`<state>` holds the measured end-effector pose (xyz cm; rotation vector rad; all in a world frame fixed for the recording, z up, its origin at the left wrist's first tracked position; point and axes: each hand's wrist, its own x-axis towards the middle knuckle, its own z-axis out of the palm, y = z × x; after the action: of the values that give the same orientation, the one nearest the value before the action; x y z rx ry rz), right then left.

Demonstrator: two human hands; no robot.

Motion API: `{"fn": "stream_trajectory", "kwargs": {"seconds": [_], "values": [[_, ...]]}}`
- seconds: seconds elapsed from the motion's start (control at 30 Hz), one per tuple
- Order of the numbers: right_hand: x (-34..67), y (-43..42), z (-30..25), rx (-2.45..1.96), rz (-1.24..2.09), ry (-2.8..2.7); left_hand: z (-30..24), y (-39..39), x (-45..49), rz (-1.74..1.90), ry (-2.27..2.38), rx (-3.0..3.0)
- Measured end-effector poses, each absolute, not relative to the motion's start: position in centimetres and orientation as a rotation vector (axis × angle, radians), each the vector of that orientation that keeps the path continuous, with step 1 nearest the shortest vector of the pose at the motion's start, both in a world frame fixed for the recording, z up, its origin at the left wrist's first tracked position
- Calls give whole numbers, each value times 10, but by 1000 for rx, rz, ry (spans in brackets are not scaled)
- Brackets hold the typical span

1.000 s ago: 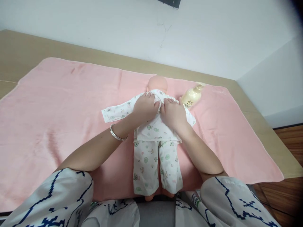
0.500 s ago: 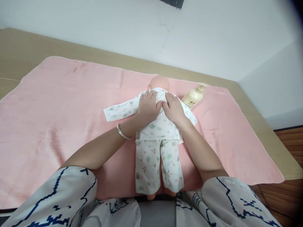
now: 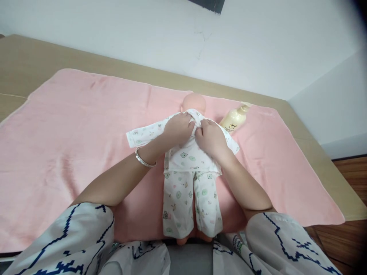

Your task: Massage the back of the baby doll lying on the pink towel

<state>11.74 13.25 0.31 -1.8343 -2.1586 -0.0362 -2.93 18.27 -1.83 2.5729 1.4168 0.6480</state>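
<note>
A baby doll (image 3: 193, 102) lies on its back on a pink blanket (image 3: 71, 133), head away from me, dressed in a white printed top (image 3: 187, 157) and matching trousers (image 3: 189, 202). My left hand (image 3: 177, 128) and my right hand (image 3: 210, 138) rest side by side on the doll's chest, just below its neck. The fingers of both hands are curled and pinch the top's fabric near the collar. One empty sleeve (image 3: 145, 135) of the top stretches out flat to the left. A silver bracelet (image 3: 142, 160) circles my left wrist.
A cream pump bottle (image 3: 233, 119) lies on the blanket right of the doll's head. The blanket covers a tan table (image 3: 34, 57) set against a white wall. Wooden floor (image 3: 351, 183) shows at the right, past the table's edge. My patterned sleeves (image 3: 71, 244) fill the bottom.
Half a second ago my fingers lay flat on the doll's chest; now they are curled and pinch the top's fabric. The doll and the bottle have stayed in place.
</note>
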Motion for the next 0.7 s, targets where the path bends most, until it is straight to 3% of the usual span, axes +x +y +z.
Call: {"fn": "stream_trajectory", "kwargs": {"seconds": [0.43, 0.7], "values": [[139, 158, -9, -1734, 169, -2156, -10, 144, -17, 556, 1523, 2650], [124, 128, 13, -1755, 64, -2247, -18, 194, -31, 596, 1437, 2434]]}}
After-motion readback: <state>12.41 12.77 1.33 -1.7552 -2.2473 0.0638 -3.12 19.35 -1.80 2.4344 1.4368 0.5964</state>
